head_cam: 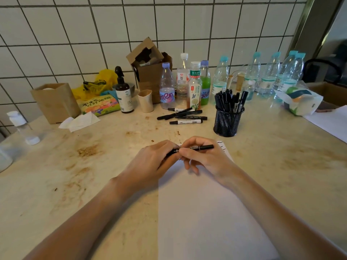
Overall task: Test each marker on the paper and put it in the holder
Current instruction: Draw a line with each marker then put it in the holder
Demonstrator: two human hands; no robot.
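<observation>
Gripping one marker [195,148] level between both hands — left hand [150,162], right hand [204,158] — above paper [206,212] | holder [227,121] just beyond, bare table [75,166] at left.

We held one marker [201,147] between both hands, left hand [150,162] and right hand [204,156], over the far edge of the paper [206,212]. Behind it and to the right stood the mesh holder [228,121] with markers in it. Left of the holder lay perhaps five loose markers [185,116], before a row of bottles [185,85] along the tiled wall [75,34].
</observation>
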